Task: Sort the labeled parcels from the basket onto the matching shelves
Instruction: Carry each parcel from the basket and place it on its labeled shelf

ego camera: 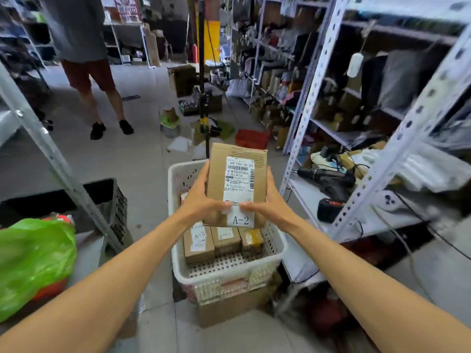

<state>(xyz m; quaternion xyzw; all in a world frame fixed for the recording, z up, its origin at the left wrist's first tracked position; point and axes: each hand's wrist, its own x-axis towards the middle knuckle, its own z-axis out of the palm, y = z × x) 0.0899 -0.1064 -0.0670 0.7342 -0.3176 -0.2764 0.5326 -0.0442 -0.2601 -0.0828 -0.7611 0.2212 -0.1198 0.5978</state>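
Metal shelving (309,138) lines a cluttered stockroom, where a cardboard parcel (235,184) labeled A-2 is gripped by the left hand (204,200) and right hand (270,202) above a white basket (226,273) where further parcels (221,242) are stacked.

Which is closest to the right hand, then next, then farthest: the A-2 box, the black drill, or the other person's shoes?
1. A-2 box: held in the right hand.
2. Black drill: on the low shelf, right side.
3. Shoes: far ahead, to the left.
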